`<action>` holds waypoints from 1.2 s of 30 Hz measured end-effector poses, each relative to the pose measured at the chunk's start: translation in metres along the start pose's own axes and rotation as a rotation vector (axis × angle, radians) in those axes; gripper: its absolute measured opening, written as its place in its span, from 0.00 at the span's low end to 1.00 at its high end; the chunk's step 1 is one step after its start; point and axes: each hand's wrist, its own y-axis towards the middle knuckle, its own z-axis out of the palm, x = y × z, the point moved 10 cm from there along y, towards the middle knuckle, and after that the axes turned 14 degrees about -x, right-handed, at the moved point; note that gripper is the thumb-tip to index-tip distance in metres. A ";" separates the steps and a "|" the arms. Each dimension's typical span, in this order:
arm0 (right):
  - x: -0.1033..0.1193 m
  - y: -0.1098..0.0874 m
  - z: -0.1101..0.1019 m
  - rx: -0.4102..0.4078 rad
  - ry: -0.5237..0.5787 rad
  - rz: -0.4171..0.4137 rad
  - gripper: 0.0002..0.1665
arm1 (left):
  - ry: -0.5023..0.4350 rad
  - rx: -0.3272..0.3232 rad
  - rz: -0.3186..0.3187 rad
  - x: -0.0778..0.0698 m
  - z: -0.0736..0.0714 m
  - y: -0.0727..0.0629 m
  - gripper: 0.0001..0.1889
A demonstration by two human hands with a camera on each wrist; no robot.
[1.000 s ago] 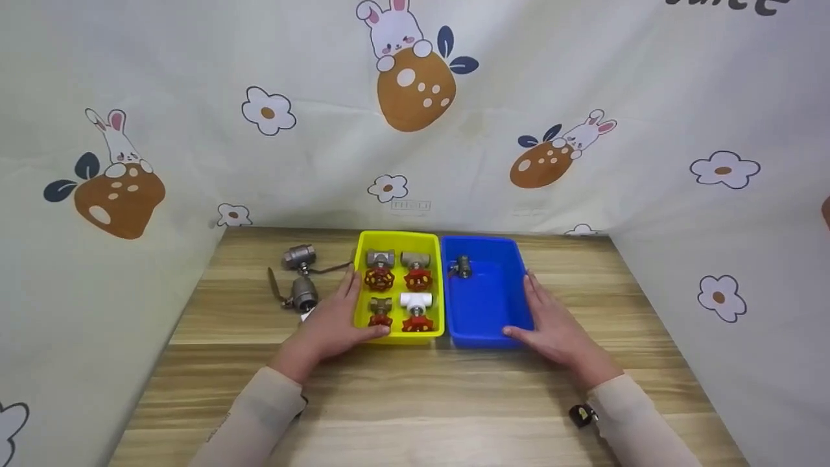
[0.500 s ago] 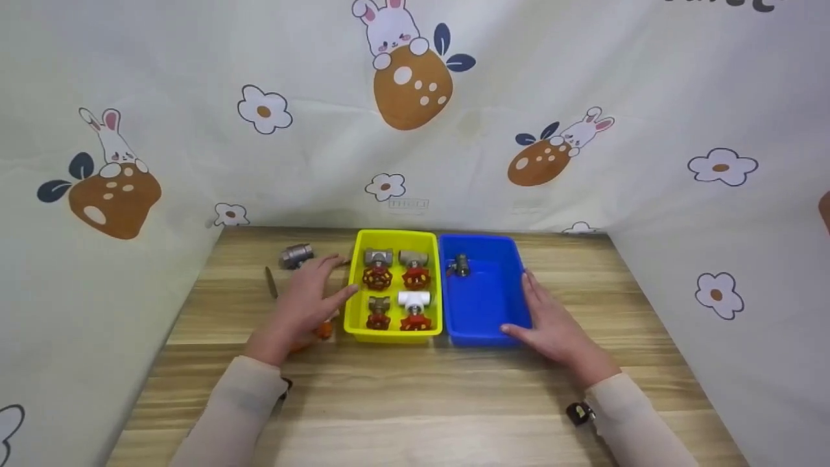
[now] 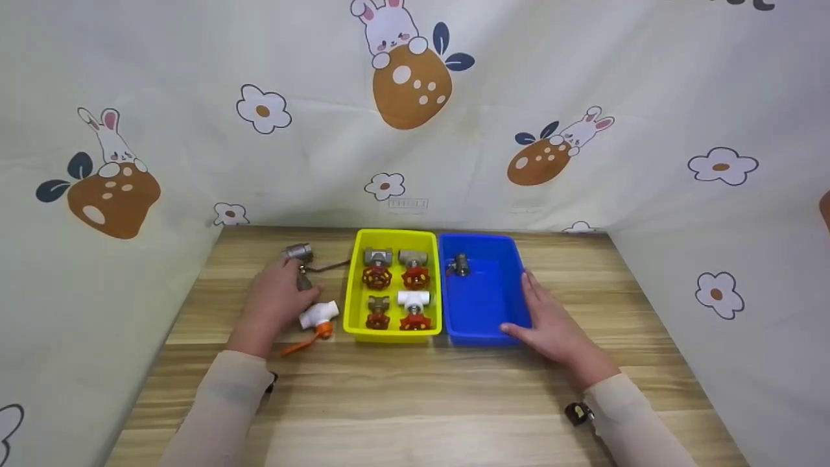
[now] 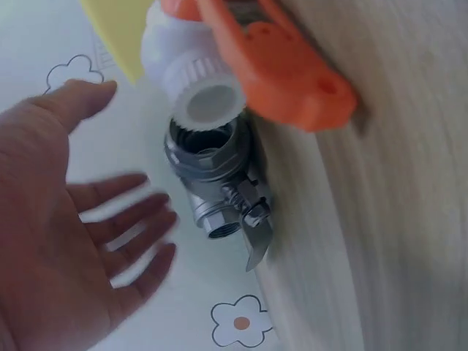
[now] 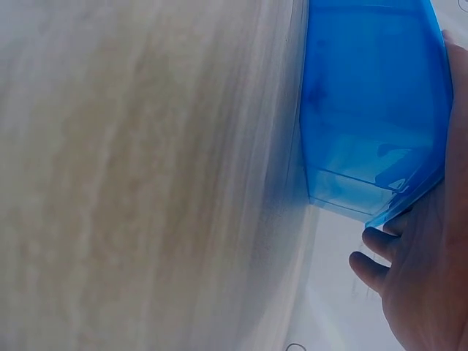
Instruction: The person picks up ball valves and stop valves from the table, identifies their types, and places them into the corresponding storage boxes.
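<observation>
My left hand (image 3: 275, 295) hovers over a metal ball valve (image 4: 208, 157) lying on the table and mostly covers it in the head view. In the left wrist view the fingers are spread beside that valve, apart from it. Close to the thumb lies a white plastic ball valve (image 3: 319, 314) with an orange lever. Another metal ball valve (image 3: 298, 251) with a long dark lever lies just beyond the hand. My right hand (image 3: 551, 321) rests against the right side of a blue bin (image 3: 483, 340), fingers extended along its wall and thumb at its front rim.
Left of the blue bin stands a yellow bin (image 3: 392, 336). Inside it are several valves with red handwheels, one of them a white plastic valve (image 3: 414, 299). A small metal valve (image 3: 461, 264) lies in the blue bin. A printed cloth (image 3: 311, 155) hangs behind the table.
My left hand has left the yellow bin's side and moved left to the metal ball valve, uncovering the orange-levered valve. The yellow bin shifted slightly left. My right hand stays on the blue bin.
</observation>
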 end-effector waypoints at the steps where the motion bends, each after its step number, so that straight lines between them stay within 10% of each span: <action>1: 0.000 0.000 0.000 -0.001 -0.001 0.001 0.71 | 0.013 -0.007 -0.014 0.002 0.000 -0.001 0.38; 14: 0.001 0.000 0.000 0.000 -0.002 0.015 0.71 | 0.140 0.031 -0.111 0.016 0.018 0.001 0.41; 36: 0.001 -0.001 -0.001 -0.004 0.013 0.016 0.70 | 0.078 0.130 -0.158 0.019 0.028 0.003 0.26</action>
